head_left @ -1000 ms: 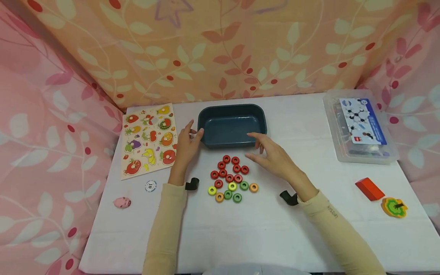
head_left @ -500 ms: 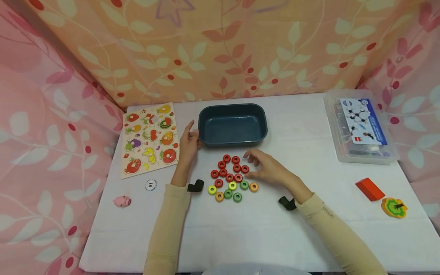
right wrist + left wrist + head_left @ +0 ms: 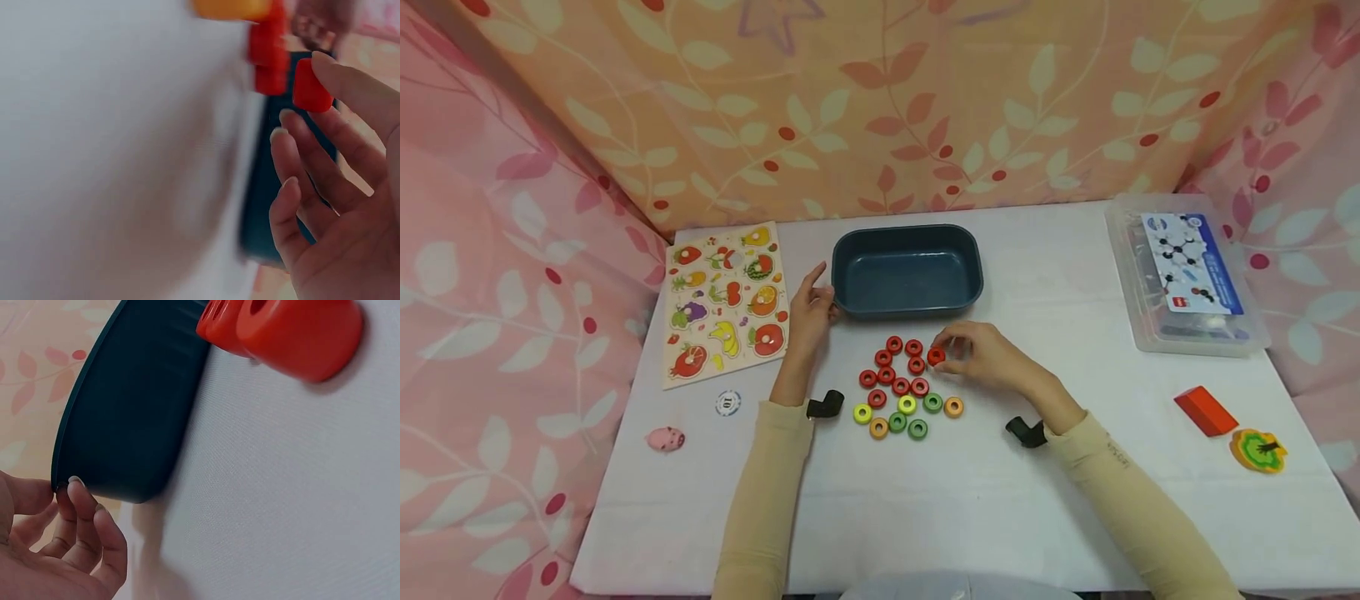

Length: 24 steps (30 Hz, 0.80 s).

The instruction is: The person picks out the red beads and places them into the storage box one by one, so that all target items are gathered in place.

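My right hand (image 3: pixel 988 353) pinches a red ring bead (image 3: pixel 936 357) between thumb and index finger, just above the table. In the right wrist view the red bead (image 3: pixel 311 87) shows side-on, with the other fingers loosely bent below it. Beside it lies a loose group of ring beads: red (image 3: pixel 886 376), yellow (image 3: pixel 907 405), green (image 3: pixel 897 422) and orange (image 3: pixel 878 428). My left hand (image 3: pixel 810 321) is at the near left corner of a deep dark teal tray (image 3: pixel 907 314). In the left wrist view its thumb and curled fingers (image 3: pixel 81 512) hold the tray's rim.
A wooden fruit puzzle board (image 3: pixel 725 304) lies left of the tray. Nearer are a number 10 token (image 3: pixel 727 403) and a pink pig (image 3: pixel 666 439). At right are a clear plastic case (image 3: pixel 1187 279), a red block (image 3: pixel 1206 411) and a tree-shaped piece (image 3: pixel 1258 451).
My right hand has moved from the tray's near edge down to the beads and lifted one red bead slightly. The left hand has drawn in its thumb and fingers at the tray's corner.
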Tool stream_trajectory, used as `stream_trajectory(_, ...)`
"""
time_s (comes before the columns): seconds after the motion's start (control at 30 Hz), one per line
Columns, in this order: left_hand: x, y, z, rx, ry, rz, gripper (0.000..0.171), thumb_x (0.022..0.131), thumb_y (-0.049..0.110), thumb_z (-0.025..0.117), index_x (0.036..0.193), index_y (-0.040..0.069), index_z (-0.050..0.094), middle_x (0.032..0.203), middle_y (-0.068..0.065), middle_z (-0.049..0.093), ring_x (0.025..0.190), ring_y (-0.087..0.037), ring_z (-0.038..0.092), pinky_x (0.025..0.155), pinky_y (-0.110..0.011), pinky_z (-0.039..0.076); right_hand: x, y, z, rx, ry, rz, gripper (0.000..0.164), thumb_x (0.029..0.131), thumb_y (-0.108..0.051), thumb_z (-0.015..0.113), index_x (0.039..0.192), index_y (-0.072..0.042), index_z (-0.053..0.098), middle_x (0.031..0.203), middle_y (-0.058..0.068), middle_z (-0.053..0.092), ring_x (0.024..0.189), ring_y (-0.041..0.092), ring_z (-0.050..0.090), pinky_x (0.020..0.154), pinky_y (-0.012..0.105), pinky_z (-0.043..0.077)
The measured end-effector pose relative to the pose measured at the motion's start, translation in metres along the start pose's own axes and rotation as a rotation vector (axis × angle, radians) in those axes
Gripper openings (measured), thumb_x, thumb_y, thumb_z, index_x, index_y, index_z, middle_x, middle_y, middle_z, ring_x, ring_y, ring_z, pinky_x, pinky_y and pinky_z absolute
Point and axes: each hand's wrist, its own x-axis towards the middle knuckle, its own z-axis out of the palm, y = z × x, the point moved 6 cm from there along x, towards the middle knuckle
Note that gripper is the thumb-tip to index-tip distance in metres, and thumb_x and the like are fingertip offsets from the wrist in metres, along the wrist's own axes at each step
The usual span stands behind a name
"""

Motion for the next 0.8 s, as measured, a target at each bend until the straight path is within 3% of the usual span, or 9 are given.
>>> stream_trajectory(0.1, 0.004, -0.008, 0.0, 0.012, 0.011, 0.024, 0.045, 0.106, 0.016, 0.05, 0.15, 0.02, 0.047, 0.098, -0.01, 0.054, 0.077, -0.026, 0.058, 0.072, -0.034, 0.052, 0.008, -0.01, -0.013, 0.033, 0.044, -0.036, 0.028, 0.081, -0.018, 0.085, 0.106, -0.018, 0.072, 0.096, -0.005, 0.068, 0.084, 0.019, 0.06, 0.07, 0.033, 0.048)
stream_trajectory(0.23, 0.004, -0.01, 0.0, 0.024, 0.027, 0.024, 0.043, 0.106, 0.015, 0.05, 0.148, 0.022, 0.05, 0.099, -0.007, 0.055, 0.074, -0.019, 0.057, 0.072, -0.032, 0.052, 0.029, -0.022, -0.024, 0.044, 0.164, -0.089, 0.03, 0.084, -0.021, 0.083, 0.112, -0.017, 0.072, 0.098, -0.003, 0.067, 0.081, 0.016, 0.058, 0.068, 0.031, 0.047)
stream_trajectory(0.4, 0.004, -0.01, -0.001, 0.014, 0.038, 0.023, 0.043, 0.106, 0.015, 0.049, 0.147, 0.024, 0.051, 0.1, -0.007, 0.055, 0.072, -0.015, 0.056, 0.071, -0.032, 0.051, 0.063, -0.021, -0.026, 0.098, 0.247, -0.018, 0.03, 0.087, -0.027, 0.08, 0.114, -0.017, 0.071, 0.092, 0.002, 0.063, 0.08, 0.018, 0.057, 0.068, 0.031, 0.045)
stream_trajectory(0.6, 0.002, -0.011, 0.001, 0.003, 0.039, 0.029, 0.041, 0.106, 0.016, 0.049, 0.147, 0.023, 0.052, 0.1, -0.011, 0.056, 0.071, -0.014, 0.054, 0.068, -0.032, 0.049, 0.103, -0.011, -0.015, 0.088, 0.221, 0.119, 0.028, 0.089, -0.024, 0.078, 0.114, -0.013, 0.071, 0.083, 0.005, 0.063, 0.071, 0.02, 0.056, 0.062, 0.03, 0.043)
stream_trajectory(0.8, 0.004, -0.011, 0.003, 0.003, 0.031, 0.046, 0.04, 0.106, 0.018, 0.049, 0.146, 0.023, 0.053, 0.1, -0.014, 0.057, 0.07, -0.014, 0.054, 0.067, -0.03, 0.048, 0.133, -0.01, -0.001, 0.046, 0.162, 0.194, 0.028, 0.089, -0.023, 0.077, 0.114, -0.012, 0.07, 0.082, 0.006, 0.065, 0.07, 0.02, 0.057, 0.062, 0.031, 0.042)
